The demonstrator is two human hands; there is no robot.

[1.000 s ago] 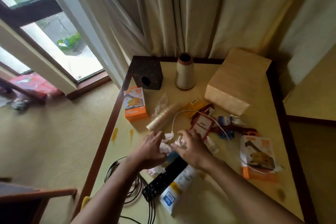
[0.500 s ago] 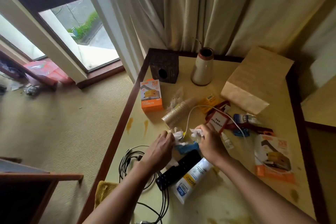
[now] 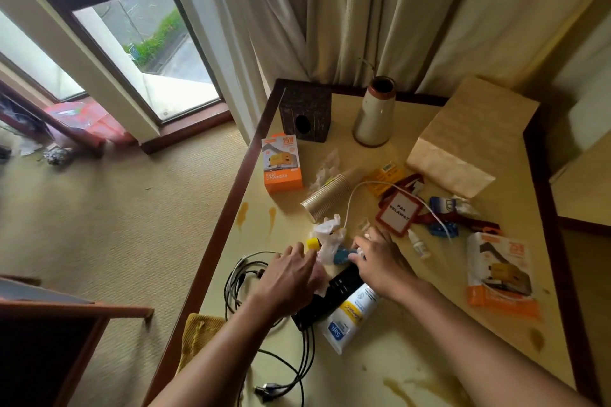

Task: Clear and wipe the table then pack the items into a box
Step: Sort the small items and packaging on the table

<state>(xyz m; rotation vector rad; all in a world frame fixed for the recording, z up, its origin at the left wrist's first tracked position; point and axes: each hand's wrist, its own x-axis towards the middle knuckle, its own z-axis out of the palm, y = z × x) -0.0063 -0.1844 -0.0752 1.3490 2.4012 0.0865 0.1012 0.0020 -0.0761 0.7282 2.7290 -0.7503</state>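
My left hand (image 3: 291, 277) lies low over the cream table (image 3: 380, 370), fingers curled, with a bit of white tissue showing under its palm. Its fingertips touch a larger crumpled tissue (image 3: 328, 234) next to a small yellow object (image 3: 313, 243). My right hand (image 3: 380, 259) rests fingers-down on a blue packet (image 3: 342, 255); what it grips is hidden. A black remote (image 3: 340, 286) and a white tube (image 3: 350, 319) lie under both wrists. A tan box (image 3: 469, 139) stands at the back right.
Also on the table are two orange charger boxes (image 3: 281, 163) (image 3: 501, 276), stacked paper cups (image 3: 327, 198), a red badge (image 3: 398, 213), a dropper bottle (image 3: 420, 244), a vase (image 3: 375, 112), a dark cube (image 3: 305, 112), black cables (image 3: 251, 287) and brown spills (image 3: 406, 388). A yellow cloth (image 3: 201, 330) hangs off the left edge.
The view has swung left and downward. Both hands have drawn slightly toward me, and the big crumpled tissue now sits on the table beyond my fingertips.
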